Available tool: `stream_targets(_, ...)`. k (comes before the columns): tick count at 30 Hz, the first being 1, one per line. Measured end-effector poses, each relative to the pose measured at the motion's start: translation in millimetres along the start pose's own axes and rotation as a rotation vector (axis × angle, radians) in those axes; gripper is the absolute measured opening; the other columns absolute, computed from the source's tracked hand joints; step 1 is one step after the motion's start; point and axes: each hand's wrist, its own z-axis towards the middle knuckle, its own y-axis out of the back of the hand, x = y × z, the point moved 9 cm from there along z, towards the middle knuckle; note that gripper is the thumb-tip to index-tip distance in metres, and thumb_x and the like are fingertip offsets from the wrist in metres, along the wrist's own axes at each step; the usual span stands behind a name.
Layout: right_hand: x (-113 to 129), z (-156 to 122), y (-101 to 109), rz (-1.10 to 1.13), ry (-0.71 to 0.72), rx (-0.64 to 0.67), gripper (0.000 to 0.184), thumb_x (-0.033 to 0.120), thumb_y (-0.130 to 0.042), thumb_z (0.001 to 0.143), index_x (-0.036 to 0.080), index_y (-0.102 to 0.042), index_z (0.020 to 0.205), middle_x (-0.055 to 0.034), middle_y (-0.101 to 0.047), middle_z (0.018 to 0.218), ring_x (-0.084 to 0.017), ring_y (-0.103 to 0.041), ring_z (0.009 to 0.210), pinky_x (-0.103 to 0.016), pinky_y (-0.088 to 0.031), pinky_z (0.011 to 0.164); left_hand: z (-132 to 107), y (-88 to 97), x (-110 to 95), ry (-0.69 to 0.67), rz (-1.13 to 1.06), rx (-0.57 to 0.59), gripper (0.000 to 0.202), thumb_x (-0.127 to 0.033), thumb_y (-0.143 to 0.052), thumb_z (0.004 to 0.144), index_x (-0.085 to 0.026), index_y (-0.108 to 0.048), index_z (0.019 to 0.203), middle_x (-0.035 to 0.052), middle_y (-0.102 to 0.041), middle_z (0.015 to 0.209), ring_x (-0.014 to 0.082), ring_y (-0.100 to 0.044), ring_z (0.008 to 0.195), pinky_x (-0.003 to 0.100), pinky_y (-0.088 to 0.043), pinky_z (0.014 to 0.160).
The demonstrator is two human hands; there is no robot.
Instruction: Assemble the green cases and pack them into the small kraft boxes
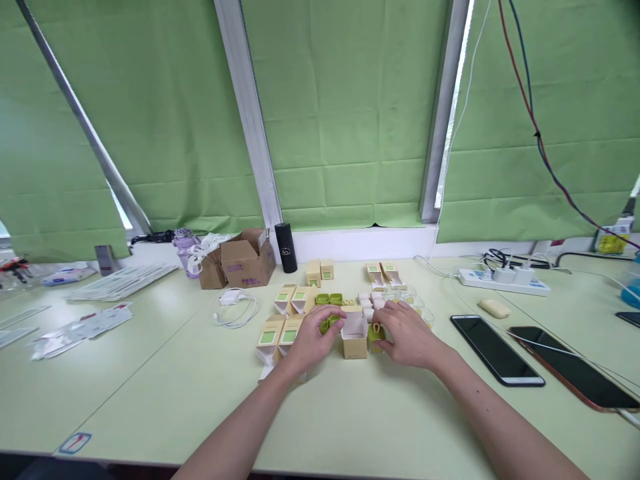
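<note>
A small kraft cardboard box (355,348) stands upright between my hands with its top open and its white inside showing. My left hand (316,337) is curved beside the box's left edge, thumb and forefinger apart, with nothing visible between them. Behind those fingers are small green square cups (329,299). On the box's right, the fingers of my right hand (406,335) close around a small green container (373,345) with a pale yellow loop on it. White pieces (367,303) and clear plastic domes (401,293) sit just behind my right hand.
Flattened-open cartons (269,338) lie to the left. Farther back stand a brown carton (244,260), a black cylinder (286,248) and a purple bottle (185,251). A white charger cable (240,313) is coiled at left. Phones (495,350) and a power strip (505,281) lie at right.
</note>
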Motion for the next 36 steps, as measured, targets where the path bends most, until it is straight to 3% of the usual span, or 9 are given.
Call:
stream_targets(9,0,1,-2,-0.030,0.008,0.008,0.021,0.027,-0.080,0.081,0.021,-0.068,0.097,-0.0085,-0.075,0.094,-0.030,-0.065,0.098,-0.038,-0.038,0.082,5,-7.6,27,0.131,-0.267,0.031,0.038,-0.034,-0.074,0.094,-0.016,-0.073,0.127,0.0158,-0.076,0.128,0.0285,-0.071,0.115,0.043,-0.055,0.104)
stream_targets(12,0,1,-2,-0.029,0.006,-0.002,0.020,0.027,-0.081,0.080,0.021,-0.068,0.095,-0.0083,-0.075,0.093,-0.030,-0.066,0.097,-0.038,-0.038,0.082,6,-10.0,34,0.153,-0.363,0.065,0.046,-0.029,-0.076,0.091,-0.014,-0.071,0.134,0.0169,-0.076,0.127,0.0292,-0.071,0.117,0.042,-0.054,0.104)
stream_targets(16,-1,1,3,-0.009,0.004,-0.045,0.019,0.027,-0.081,0.081,0.022,-0.069,0.094,-0.0077,-0.075,0.093,-0.030,-0.066,0.096,-0.039,-0.039,0.082,5,-9.0,42,0.190,-0.330,0.080,0.052,-0.017,-0.073,0.086,-0.017,-0.073,0.138,0.0149,-0.077,0.125,0.0304,-0.069,0.122,0.041,-0.053,0.104)
stream_targets(19,-8,0,14,-0.017,-0.019,-0.138,0.018,0.028,-0.079,0.083,0.021,-0.070,0.097,-0.0087,-0.076,0.095,-0.031,-0.067,0.095,-0.041,-0.040,0.083,4,-7.1,45,0.213,-0.286,0.070,0.056,-0.012,-0.072,0.084,-0.020,-0.074,0.139,0.0140,-0.077,0.126,0.0309,-0.067,0.125,0.043,-0.051,0.107)
stream_targets(23,-20,-6,33,0.013,-0.039,-0.373,0.022,0.025,-0.072,0.087,0.020,-0.069,0.108,-0.0111,-0.077,0.104,-0.032,-0.069,0.097,-0.044,-0.044,0.086,3,-5.5,49,0.223,-0.273,0.044,0.058,-0.010,-0.072,0.083,-0.022,-0.074,0.139,0.0143,-0.073,0.137,0.0309,-0.065,0.130,0.045,-0.050,0.112)
stream_targets(29,-26,-20,52,0.393,0.003,-0.737,0.029,0.035,-0.066,0.097,0.024,-0.066,0.124,-0.0101,-0.077,0.113,-0.029,-0.070,0.096,-0.043,-0.054,0.083,4,-5.5,49,0.195,-0.244,0.047,0.059,-0.006,-0.070,0.081,-0.024,-0.076,0.137,0.0134,-0.072,0.136,0.0303,-0.066,0.129,0.047,-0.047,0.117)
stream_targets(32,-19,-22,51,0.566,-0.011,-0.804,0.031,0.039,-0.066,0.100,0.026,-0.065,0.129,-0.0098,-0.077,0.120,-0.026,-0.070,0.093,-0.039,-0.056,0.074,4,-6.0,49,0.187,-0.241,0.053,0.058,-0.007,-0.068,0.082,-0.023,-0.076,0.137,0.0137,-0.071,0.136,0.0305,-0.066,0.130,0.047,-0.047,0.118)
stream_targets(36,-4,-16,39,0.731,-0.011,-0.728,0.032,0.037,-0.063,0.102,0.025,-0.065,0.132,-0.0120,-0.075,0.129,-0.024,-0.071,0.093,-0.034,-0.058,0.064,4,-7.2,51,0.198,-0.258,0.057,0.058,-0.008,-0.069,0.082,-0.024,-0.075,0.138,0.0141,-0.070,0.137,0.0309,-0.064,0.133,0.047,-0.047,0.118)
